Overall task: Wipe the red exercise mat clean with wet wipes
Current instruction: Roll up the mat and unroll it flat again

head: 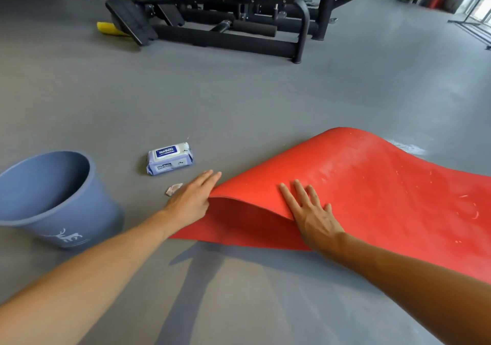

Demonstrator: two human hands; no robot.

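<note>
Bin: a blue round plastic waste bin [53,201] on the grey floor [239,100], far left.
Wipes: a pale blue soft pack of wet wipes [170,158] beside the bin; a small crumpled used wipe [174,188] lies nearer.
Left hand [190,198]: fingers straight, against the mat's raised corner.
Mat: a red foam exercise mat [372,185], its left end curled up off the floor, white smears on top.
Right hand [312,215]: flat, fingers spread, pressing the curl.

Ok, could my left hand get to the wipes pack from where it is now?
Probably yes. The left hand lies flat at the mat's curled edge, and the wipes pack sits just beyond its fingertips on bare floor. Only a small crumpled scrap lies beside the hand, off that path.
</note>
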